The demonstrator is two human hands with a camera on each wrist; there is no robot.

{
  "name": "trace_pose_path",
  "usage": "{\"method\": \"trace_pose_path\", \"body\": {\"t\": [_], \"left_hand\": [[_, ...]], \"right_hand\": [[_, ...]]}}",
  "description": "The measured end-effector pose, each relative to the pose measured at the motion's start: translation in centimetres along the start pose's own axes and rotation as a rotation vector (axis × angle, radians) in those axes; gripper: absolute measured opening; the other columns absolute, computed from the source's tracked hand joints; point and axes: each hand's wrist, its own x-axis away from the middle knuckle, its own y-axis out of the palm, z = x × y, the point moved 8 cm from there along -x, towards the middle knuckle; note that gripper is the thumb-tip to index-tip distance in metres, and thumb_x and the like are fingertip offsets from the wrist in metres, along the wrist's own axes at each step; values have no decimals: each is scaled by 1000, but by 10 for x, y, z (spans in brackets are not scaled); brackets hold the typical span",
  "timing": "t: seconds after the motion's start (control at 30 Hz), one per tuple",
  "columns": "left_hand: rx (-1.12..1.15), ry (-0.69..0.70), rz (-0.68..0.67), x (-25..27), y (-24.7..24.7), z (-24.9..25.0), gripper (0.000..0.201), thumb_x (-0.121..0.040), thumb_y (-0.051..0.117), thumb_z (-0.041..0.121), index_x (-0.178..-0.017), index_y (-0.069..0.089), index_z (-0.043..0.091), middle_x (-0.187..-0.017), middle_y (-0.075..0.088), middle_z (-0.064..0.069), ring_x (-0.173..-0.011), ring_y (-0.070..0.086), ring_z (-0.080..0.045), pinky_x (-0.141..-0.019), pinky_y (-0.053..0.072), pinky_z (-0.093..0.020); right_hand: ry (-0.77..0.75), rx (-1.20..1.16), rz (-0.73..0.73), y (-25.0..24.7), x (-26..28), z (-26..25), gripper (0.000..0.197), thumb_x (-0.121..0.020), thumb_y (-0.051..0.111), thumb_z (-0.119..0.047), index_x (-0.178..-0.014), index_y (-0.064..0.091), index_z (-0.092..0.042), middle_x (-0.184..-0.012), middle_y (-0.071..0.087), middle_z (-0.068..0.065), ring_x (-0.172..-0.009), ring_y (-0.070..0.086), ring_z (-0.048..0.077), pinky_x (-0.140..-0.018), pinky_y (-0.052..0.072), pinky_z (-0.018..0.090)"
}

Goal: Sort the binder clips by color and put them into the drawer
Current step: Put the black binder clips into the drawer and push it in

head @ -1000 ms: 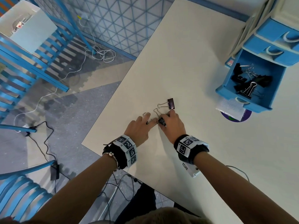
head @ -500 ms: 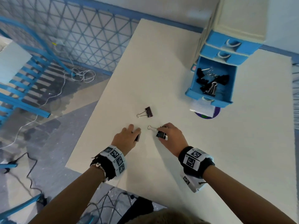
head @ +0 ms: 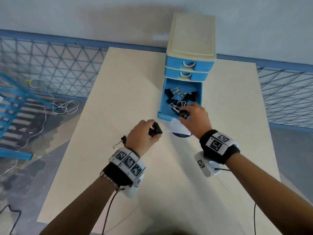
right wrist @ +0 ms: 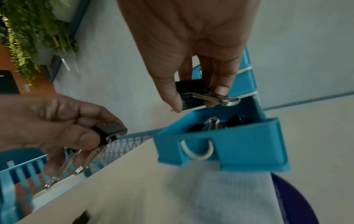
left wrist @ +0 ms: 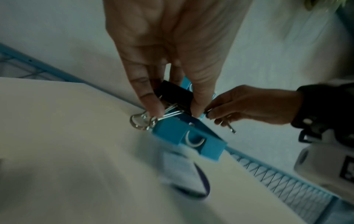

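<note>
Cream table (head: 138, 92), blue drawer unit (head: 190, 48), one loose clip (head: 120, 141)

Black binder clips (head: 176, 99); blue drawer (head: 200, 92); cream table (head: 135, 92); checkered wristbands (head: 217, 144).

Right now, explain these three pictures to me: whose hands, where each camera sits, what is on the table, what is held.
No machine here: a person works bare-handed, with a camera on the head and one on each wrist. The head view looks down on a pale table with a small drawer unit; its bottom drawer is pulled open and holds black binder clips. The left hand pinches a black clip. The right hand holds another black clip at the drawer's front edge. A dark clip lies on the table beside the left wrist. The wrist views show those grips close up.
</note>
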Motion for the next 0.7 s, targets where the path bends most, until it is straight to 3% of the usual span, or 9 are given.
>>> {"method": "trace_pose_path", "body": {"t": [0.13, 0.27, 0.37, 0.47, 0.57, 0.63, 0.7], "left_hand": [[9, -9, 11, -60, -1, 46, 48, -81, 65, 31, -123, 52, 12, -112, 60, -15, -103, 55, -29, -84, 43, -33], [85, -15, -1, -103, 3, 63, 64, -83, 64, 32, -136, 36, 9, -123, 54, -19, -114, 50, -32, -95, 41, -38], [134, -18, 16, -100, 4, 55, 54, -86, 61, 28, -132, 42, 10, -121, 54, -19, -109, 54, -31, -93, 44, -40], [217, -8, 110, -72, 1, 34, 35, -87, 58, 14, -122, 53, 6, -117, 57, -17, -90, 61, -26, -86, 48, -38], [212, -17, 201, -36, -4, -6, 29, -84, 58, 3, -113, 58, 5, -109, 59, -17, -67, 55, -16, -77, 51, -37], [162, -64, 211, -14, -4, -40, 31, -81, 59, -1, -112, 59, 5, -106, 59, -18, -63, 52, -15, -75, 51, -39], [109, -140, 179, 8, -2, -74, 36, -80, 58, -4, -115, 57, 5, -108, 56, -18, -70, 57, -21, -77, 51, -40]], "right_hand": [[67, 48, 44, -20, -43, 15, 32, -80, 63, -13, -111, 62, -8, -112, 58, 20, -96, 58, 36, -84, 45, 34], [81, -20, 35, -24, -64, 30, 63, -78, 70, -26, -132, 43, -7, -135, 46, 20, -118, 48, 32, -101, 37, 35], [96, -25, 22, -19, -57, 46, 63, -80, 67, -29, -134, 40, -9, -136, 45, 21, -123, 45, 34, -106, 36, 40], [49, -82, 56, -12, -36, 45, 49, -81, 65, -19, -127, 50, -9, -128, 51, 19, -108, 56, 34, -96, 45, 43], [-56, -167, 96, -3, -9, 25, 29, -83, 62, -10, -111, 61, -8, -113, 57, 16, -83, 60, 23, -78, 50, 31], [-148, -184, 63, 12, 7, 6, 20, -83, 61, -6, -103, 64, -6, -104, 58, 16, -72, 55, 16, -67, 48, 26], [-207, -160, -47, 39, 21, -12, 18, -84, 60, -7, -101, 65, -6, -101, 59, 15, -70, 54, 16, -65, 46, 28]]}}
